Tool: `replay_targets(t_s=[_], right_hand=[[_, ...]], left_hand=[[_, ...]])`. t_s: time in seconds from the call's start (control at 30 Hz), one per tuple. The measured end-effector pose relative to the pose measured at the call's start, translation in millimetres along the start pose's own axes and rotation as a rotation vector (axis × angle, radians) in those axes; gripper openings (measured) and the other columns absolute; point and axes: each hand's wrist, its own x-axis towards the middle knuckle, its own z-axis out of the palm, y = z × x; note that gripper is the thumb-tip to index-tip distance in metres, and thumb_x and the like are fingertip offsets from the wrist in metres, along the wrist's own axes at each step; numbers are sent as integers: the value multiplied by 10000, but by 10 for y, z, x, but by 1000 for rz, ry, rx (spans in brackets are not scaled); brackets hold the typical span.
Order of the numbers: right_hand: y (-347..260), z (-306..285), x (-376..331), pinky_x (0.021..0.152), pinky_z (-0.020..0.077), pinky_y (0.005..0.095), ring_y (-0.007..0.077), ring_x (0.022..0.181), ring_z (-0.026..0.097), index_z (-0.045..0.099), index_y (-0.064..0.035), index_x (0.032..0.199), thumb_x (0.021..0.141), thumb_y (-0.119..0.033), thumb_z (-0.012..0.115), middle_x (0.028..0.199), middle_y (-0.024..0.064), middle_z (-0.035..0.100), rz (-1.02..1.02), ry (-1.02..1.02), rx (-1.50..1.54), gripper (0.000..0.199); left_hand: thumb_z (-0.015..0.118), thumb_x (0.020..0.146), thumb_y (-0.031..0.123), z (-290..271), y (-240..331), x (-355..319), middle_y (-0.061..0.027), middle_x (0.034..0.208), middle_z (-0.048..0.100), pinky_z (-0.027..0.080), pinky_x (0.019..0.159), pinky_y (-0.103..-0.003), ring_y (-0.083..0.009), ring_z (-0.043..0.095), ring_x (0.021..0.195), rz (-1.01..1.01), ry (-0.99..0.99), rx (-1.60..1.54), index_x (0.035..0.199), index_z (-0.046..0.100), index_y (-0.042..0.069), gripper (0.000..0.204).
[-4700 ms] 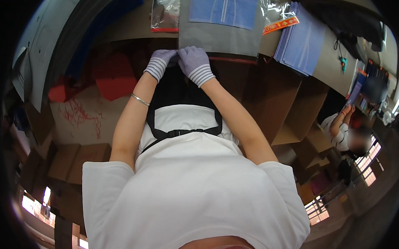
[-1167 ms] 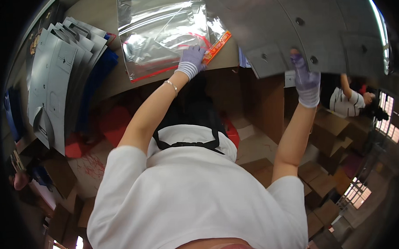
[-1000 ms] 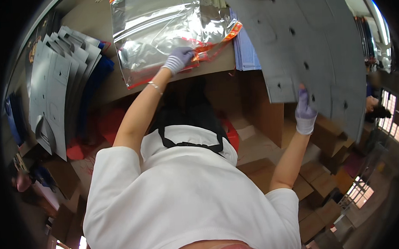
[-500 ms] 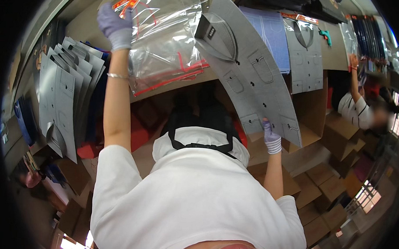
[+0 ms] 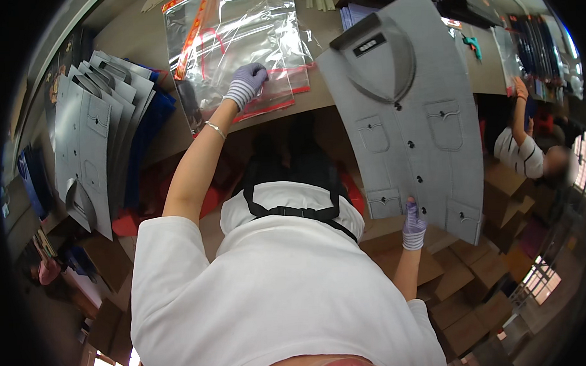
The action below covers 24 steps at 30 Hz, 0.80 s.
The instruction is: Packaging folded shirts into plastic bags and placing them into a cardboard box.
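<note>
My left hand (image 5: pixel 247 82), in a lilac glove with a white-striped cuff, lies on a stack of clear plastic bags (image 5: pixel 262 32) on the table. Its fingers are curled together on the top bag near its red-edged near end; the fingertips are partly hidden. My right hand (image 5: pixel 413 227), gloved alike, grips a flat, stiff folded grey shirt (image 5: pixel 395 141) by its lower end, with the thumb on the front. This shirt is raised off the table to the right of the bags, collar end away from me. It has dark buttons and several pockets.
Several folded grey shirts (image 5: pixel 81 135) stand in a leaning row at the left, next to dark blue ones (image 5: pixel 150 123). A green tool (image 5: pixel 473 47) lies on the table (image 5: pixel 130 37) at right. Cardboard boxes (image 5: pixel 454 280) stand low at right, where another person (image 5: pixel 521 149) reaches toward the table.
My left hand has come from the bags' far left corner to their near end. My right hand has swung the shirt rightward, turning its front more toward me. The top bag now lies flatter.
</note>
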Motion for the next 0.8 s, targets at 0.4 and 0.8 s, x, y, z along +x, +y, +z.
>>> replay_targets(t_s=[0.4, 0.8], right_hand=[[-252, 1188, -173, 550, 453, 336, 292, 637, 605, 588, -52, 1032, 829, -133, 574, 767, 165, 606, -359, -113, -272, 219], [-187, -242, 62, 908, 402, 337, 224, 1032, 521, 436, 40, 1204, 730, -112, 609, 1126, 114, 541, 406, -225, 577, 527]], left_hand=[[567, 757, 235, -540, 203, 244, -126, 707, 630, 479, 625, -318, -226, 613, 614, 151, 470, 187, 823, 673, 138, 158], [611, 753, 160, -817, 644, -581, -142, 836, 627, 472, 725, -335, -293, 608, 783, 298, 456, 120, 900, 590, 33, 195]])
